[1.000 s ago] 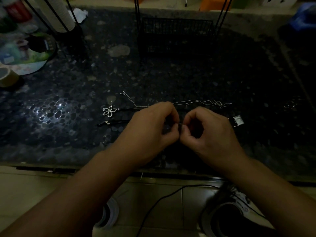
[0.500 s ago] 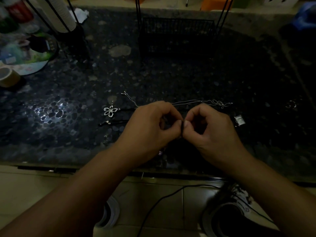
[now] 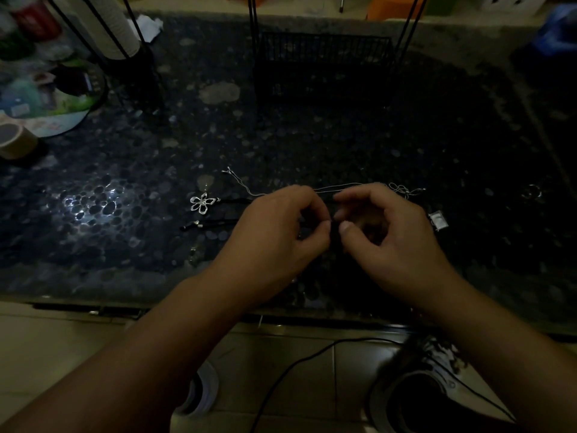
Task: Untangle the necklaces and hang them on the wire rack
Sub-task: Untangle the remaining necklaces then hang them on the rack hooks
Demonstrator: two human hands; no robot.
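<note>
Black cord (image 3: 334,235) is pinched between both hands, right in the middle of the dark pebble table (image 3: 406,151). The left hand (image 3: 274,235) curls its thumb and fingers round the cord, and the right hand (image 3: 387,232) does the same just beside it, so the thumbs almost touch. It is too dark to see the knot itself. More of this cord runs out to the left, to a shiny flower charm (image 3: 202,203) and a small metal end (image 3: 197,225) lying on the table. A thin silver chain (image 3: 343,186) lies just behind the hands, with a small tangle (image 3: 404,190) at its right end. The wire rack (image 3: 321,54) stands at the back of the table, well apart from the hands, and nothing seems to hang on it yet. To do this step well, I think the hands should pull softly and wiggle the knot loose, not tug hard, since a hard tug could make it tighter. It may also help to keep the silver chain away from the cord. A small square charm (image 3: 438,220) sits by the right hand. No words or labels can be read here.
</note>
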